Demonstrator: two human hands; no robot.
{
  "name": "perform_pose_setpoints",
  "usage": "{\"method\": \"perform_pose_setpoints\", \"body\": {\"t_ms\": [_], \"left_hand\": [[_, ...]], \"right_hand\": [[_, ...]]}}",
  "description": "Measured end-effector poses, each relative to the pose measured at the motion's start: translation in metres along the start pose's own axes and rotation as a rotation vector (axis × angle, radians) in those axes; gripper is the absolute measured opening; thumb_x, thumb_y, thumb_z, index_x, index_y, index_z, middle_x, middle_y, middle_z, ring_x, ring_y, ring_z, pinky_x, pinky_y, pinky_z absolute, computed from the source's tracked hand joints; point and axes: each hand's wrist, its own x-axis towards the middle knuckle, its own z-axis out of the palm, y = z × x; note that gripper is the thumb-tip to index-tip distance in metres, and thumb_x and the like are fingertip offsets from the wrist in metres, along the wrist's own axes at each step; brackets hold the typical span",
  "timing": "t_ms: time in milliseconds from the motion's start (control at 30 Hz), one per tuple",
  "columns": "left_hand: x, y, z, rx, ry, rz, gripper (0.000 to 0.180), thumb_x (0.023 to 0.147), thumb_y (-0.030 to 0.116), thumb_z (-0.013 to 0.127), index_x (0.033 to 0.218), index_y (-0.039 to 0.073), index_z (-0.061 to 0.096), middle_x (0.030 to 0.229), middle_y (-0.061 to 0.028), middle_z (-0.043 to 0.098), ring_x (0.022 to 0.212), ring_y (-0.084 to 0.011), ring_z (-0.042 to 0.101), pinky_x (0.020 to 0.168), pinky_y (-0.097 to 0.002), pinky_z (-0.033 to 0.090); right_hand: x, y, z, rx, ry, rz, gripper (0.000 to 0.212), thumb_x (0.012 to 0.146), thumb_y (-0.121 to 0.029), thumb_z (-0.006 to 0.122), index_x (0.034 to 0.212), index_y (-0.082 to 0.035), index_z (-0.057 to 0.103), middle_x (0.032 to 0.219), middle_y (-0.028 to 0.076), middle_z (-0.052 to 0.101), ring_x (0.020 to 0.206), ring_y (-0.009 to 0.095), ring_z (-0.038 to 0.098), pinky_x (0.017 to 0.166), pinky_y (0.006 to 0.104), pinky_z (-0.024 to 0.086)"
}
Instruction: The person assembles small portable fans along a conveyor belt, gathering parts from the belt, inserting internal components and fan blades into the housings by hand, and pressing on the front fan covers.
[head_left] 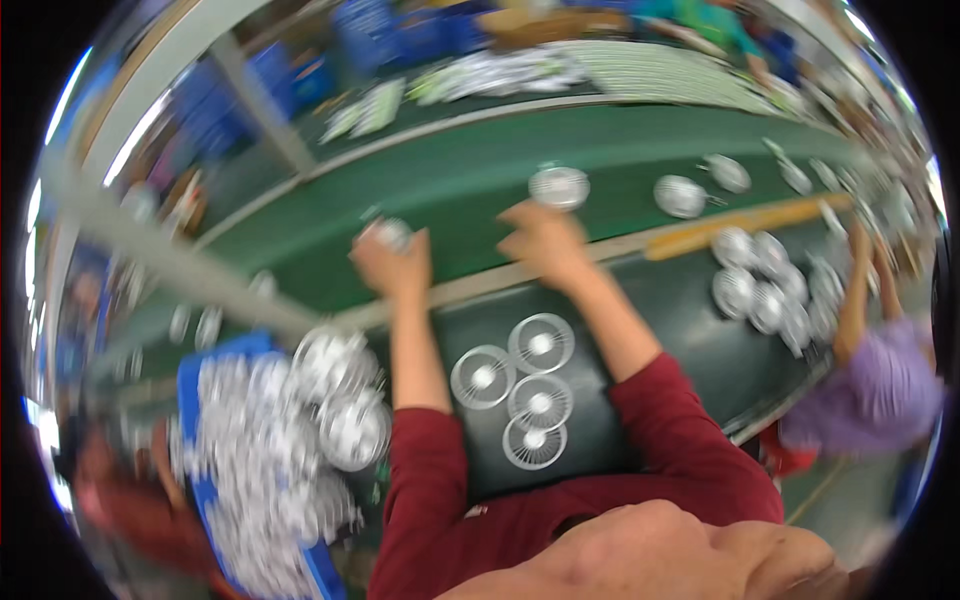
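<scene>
My left hand reaches over the green conveyor belt, its fingers closed about a small white fan part that is partly hidden and blurred. My right hand is stretched over the belt's near edge, fingers apart and smeared a little by motion. Just beyond its knuckles lies a round white fan part; whether they touch is hard to tell. Between my forearms, several white round fan grilles with spokes and solid centres, one of them a grille in the middle, lie on the dark work surface.
On my left a blue bin is heaped with white parts, and stacked grilles stand beside it. More fan parts lie on the belt at right, near piled grilles. A co-worker in purple works at far right.
</scene>
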Motion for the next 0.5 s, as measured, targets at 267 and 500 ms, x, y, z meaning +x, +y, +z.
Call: {"method": "perform_pose_setpoints", "body": {"t_ms": [267, 500], "left_hand": [[0.018, -0.028, 0.041, 0.382, -0.242, -0.154, 0.083, 0.069, 0.054, 0.075, 0.138, 0.019, 0.043, 0.141, -0.0159, 0.040, 0.124, -0.0370, 0.045, 0.092, -0.0528, 0.045], [0.020, -0.053, 0.030, -1.049, -0.382, -0.562, 0.064, 0.086, 0.052, 0.059, 0.134, 0.011, 0.046, 0.131, -0.0138, 0.053, 0.113, -0.0340, 0.055, 0.093, -0.0470, 0.045]], "right_hand": [[-0.086, -0.086, 0.053, -0.095, -0.797, -0.626, 0.073, 0.056, -0.046, 0.083, 0.119, -0.016, 0.060, 0.120, 0.011, 0.053, 0.117, 0.029, 0.044, 0.089, 0.0473, 0.039], [-0.070, -0.079, 0.061, 0.107, -0.805, -0.492, 0.056, 0.067, -0.034, 0.074, 0.117, -0.013, 0.062, 0.114, 0.014, 0.058, 0.115, 0.032, 0.049, 0.095, 0.0523, 0.039]]}}
